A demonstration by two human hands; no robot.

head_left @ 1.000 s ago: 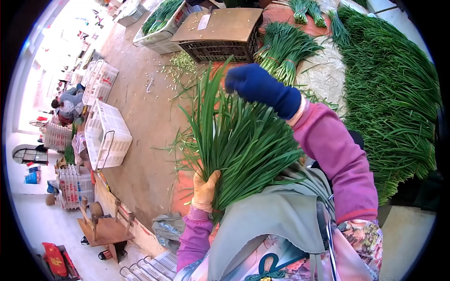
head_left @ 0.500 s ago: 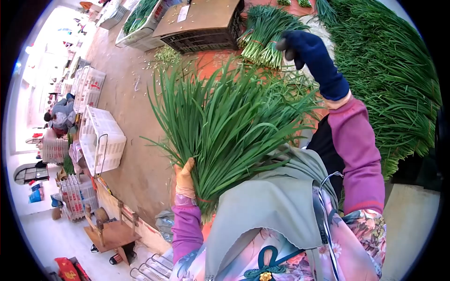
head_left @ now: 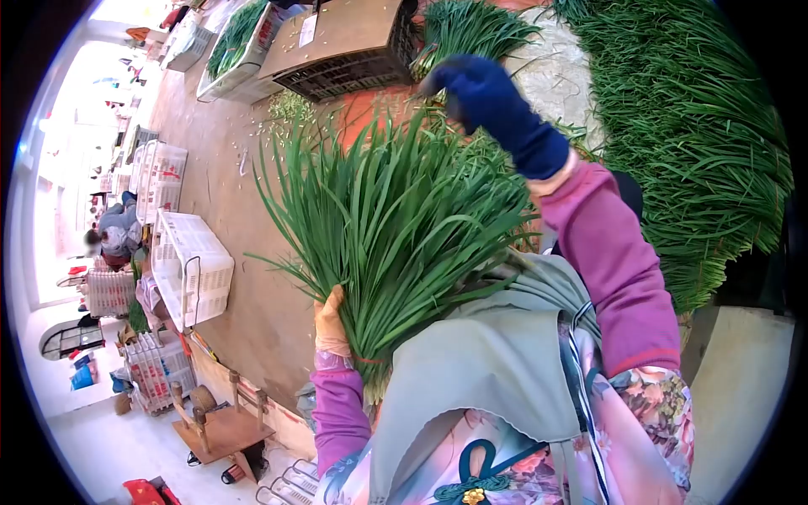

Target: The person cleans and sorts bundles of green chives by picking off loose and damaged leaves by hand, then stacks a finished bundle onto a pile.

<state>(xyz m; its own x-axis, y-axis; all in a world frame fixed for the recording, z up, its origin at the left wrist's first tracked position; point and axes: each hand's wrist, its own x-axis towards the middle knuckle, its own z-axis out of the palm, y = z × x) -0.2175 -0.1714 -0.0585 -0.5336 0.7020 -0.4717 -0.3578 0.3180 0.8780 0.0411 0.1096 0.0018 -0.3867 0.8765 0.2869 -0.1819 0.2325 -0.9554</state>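
Observation:
A large bunch of long green leaves [head_left: 387, 227] fans out in front of my body, with a red band round its lower stems. My left hand [head_left: 332, 324], in a pale orange glove, is closed round the bunch near its base; most of the fingers are behind the leaves. Above the leaf tips, my right hand [head_left: 475, 93] is raised in a dark blue glove, its fingers bent and somewhat blurred. Whether it holds anything is too unclear to tell. Just behind it lie other green bunches [head_left: 471, 34] on the floor.
A great heap of green leaves [head_left: 690, 143] covers the right side. A cardboard sheet [head_left: 345, 34] tops a black crate [head_left: 353, 74] ahead. White baskets [head_left: 206, 278] line the left, where a person [head_left: 118, 231] bends over. A small wooden stool [head_left: 223, 433] stands at lower left.
My right hand has swung right, then back left over the leaf tips. The bunch in my left hand has moved left and spread out, and its red band now shows. The view has shifted.

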